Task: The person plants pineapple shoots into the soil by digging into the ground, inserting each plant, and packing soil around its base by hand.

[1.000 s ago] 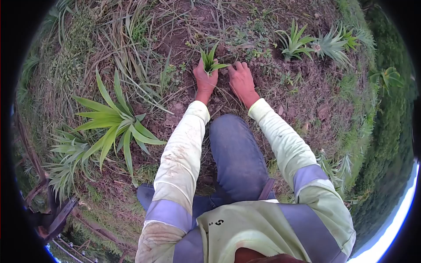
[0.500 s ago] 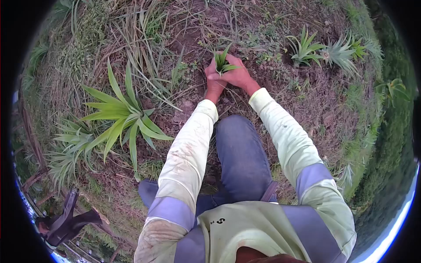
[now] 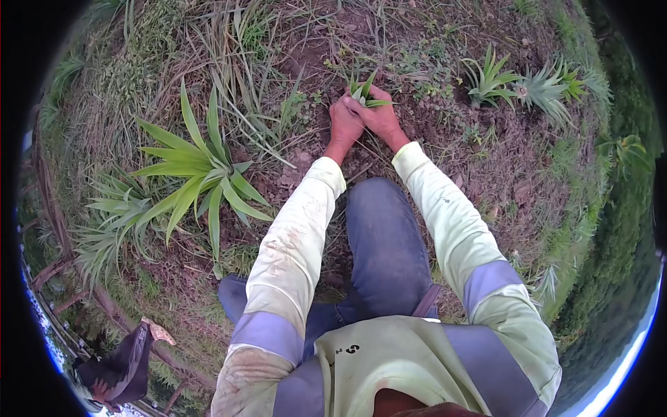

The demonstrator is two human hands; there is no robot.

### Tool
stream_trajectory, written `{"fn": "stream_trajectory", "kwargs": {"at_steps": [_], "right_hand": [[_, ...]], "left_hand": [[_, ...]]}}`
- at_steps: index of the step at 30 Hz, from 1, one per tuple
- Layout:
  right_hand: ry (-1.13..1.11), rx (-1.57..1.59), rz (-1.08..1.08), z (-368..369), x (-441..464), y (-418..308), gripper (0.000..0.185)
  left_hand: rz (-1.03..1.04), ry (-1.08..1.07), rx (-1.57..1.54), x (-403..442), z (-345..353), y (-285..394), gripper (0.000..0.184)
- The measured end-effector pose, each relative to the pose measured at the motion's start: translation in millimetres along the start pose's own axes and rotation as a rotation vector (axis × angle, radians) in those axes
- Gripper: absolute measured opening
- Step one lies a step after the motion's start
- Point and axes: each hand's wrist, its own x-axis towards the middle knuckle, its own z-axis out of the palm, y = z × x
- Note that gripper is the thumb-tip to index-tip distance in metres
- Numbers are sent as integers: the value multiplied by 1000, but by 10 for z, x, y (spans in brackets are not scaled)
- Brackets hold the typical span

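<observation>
A small green spiky-leaved plant (image 3: 361,92) stands between my hands at the upper middle, its leaves spreading above them. My left hand (image 3: 345,119) is closed around its near left side. My right hand (image 3: 380,115) wraps its right side, and the fingers of both hands meet in front of it. The plant's base and the soil directly under my hands are hidden.
A large spiky plant (image 3: 219,170) grows at the left, with a paler one (image 3: 125,212) beside it. More spiky plants (image 3: 488,80) grow at the upper right. At the lower left is another person in dark clothing (image 3: 128,365). My bent knee (image 3: 385,222) is below my hands.
My right hand has moved left from the soil onto the small plant and now meets my left hand. The view has shifted, and the other person at the lower left shows more fully.
</observation>
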Motion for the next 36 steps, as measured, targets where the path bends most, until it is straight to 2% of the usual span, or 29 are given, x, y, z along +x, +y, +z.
{"fn": "stream_trajectory", "kwargs": {"at_steps": [1,3,4,6,7,9,10,12,13,15,18,20,28,33,36], "right_hand": [[24,30,-43,12,3,19,34],[26,39,-59,28,14,35,34],[32,46,-74,28,16,35,34],[18,41,-71,7,6,27,35],[14,43,-44,-1,5,26,35],[1,60,-1,-9,-12,-5,33],[0,62,-2,-11,-7,-4,33],[19,-23,45,-13,-20,9,32],[30,-37,26,-6,-19,2,32],[18,-13,34,-10,-11,59,32],[5,15,51,24,-3,39,33],[12,5,33,-6,-13,24,33],[-16,26,79,6,4,23,33],[8,-17,33,-16,-18,9,33],[0,8,33,-1,-5,53,33]], "left_hand": [[0,3,2,-8,-15,-2,25],[40,-8,13,-27,-52,0,42],[40,-4,15,-43,-79,1,42],[65,-31,86,-130,-160,1,61],[64,-28,89,-185,-226,73,61],[117,-26,22,-345,-387,269,77],[117,-24,25,-435,-524,434,77],[177,-35,295,-680,-863,710,87],[176,-32,298,-810,-1001,716,87],[163,-49,716,-1027,-1257,700,80],[85,-100,834,-1191,-1370,536,72],[75,-109,850,-1238,-1343,561,68],[-59,-161,900,-1383,-1341,732,90],[-76,-142,928,-1339,-1306,654,83],[-83,-168,839,-1337,-1322,630,75]]}}
